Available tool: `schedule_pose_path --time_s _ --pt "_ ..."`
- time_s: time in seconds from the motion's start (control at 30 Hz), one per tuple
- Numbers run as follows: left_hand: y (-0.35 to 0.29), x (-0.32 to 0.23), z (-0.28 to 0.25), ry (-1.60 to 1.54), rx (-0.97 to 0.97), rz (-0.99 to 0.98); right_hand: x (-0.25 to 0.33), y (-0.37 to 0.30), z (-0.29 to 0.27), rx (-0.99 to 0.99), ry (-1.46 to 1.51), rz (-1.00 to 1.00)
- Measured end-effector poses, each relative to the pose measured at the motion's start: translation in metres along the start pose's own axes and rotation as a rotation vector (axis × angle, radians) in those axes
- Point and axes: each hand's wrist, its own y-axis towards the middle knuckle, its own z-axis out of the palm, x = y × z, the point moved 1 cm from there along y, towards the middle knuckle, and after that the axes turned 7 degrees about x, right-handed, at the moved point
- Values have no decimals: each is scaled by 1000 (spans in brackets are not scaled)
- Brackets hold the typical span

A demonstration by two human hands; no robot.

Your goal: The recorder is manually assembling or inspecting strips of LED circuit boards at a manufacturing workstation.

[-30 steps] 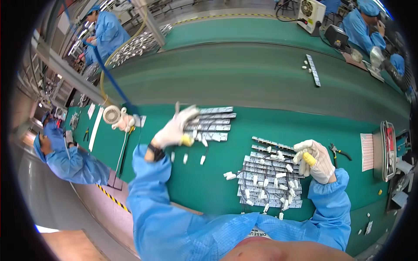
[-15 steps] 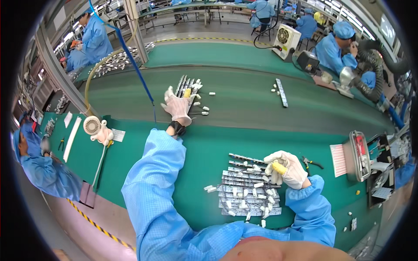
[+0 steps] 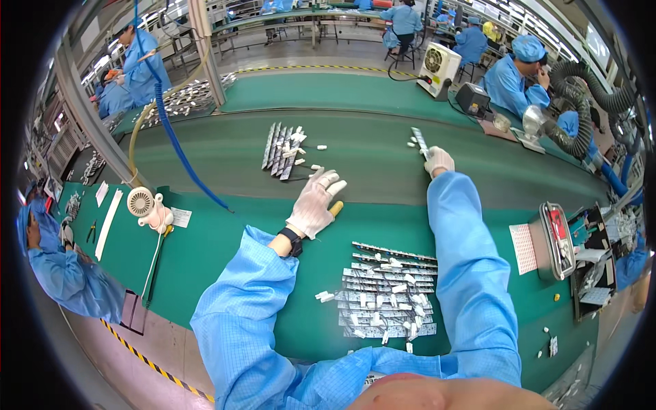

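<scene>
My left hand (image 3: 316, 205), in a white glove with a yellow fingertip cover, hovers near the seam between the bench and the dark green belt. Its fingers are spread and hold nothing. Just beyond it, a batch of narrow circuit board strips (image 3: 277, 150) with white connectors lies on the belt. Farther right, my gloved right hand (image 3: 439, 162) is stretched out, its fingers closed at the near end of a single circuit board strip (image 3: 419, 141); the fingertips are partly hidden. In front of me lies a larger stack of circuit board strips (image 3: 389, 297) with wires and white connectors.
A small fan (image 3: 147, 206) stands at left, below a hanging blue coiled hose (image 3: 171, 140). On the right are a metal box (image 3: 557, 242) and a ruled sheet (image 3: 523, 249). A boxy blower (image 3: 439, 68) stands across the belt. Co-workers in blue sit beyond and at left.
My left hand has let go of the far batch of strips and drawn back toward me. My right hand has left the near stack and reached forward to the single strip.
</scene>
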Motion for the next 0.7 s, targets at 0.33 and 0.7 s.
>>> schedule_pose_path --time_s 0.33,0.7 --pt "-12 -32 -23 -1216 -43 -184 18 -229 -87 781 1368 -374" --pt "-80 -95 -59 -1860 113 -369 -11 -268 -43 517 1570 -306"
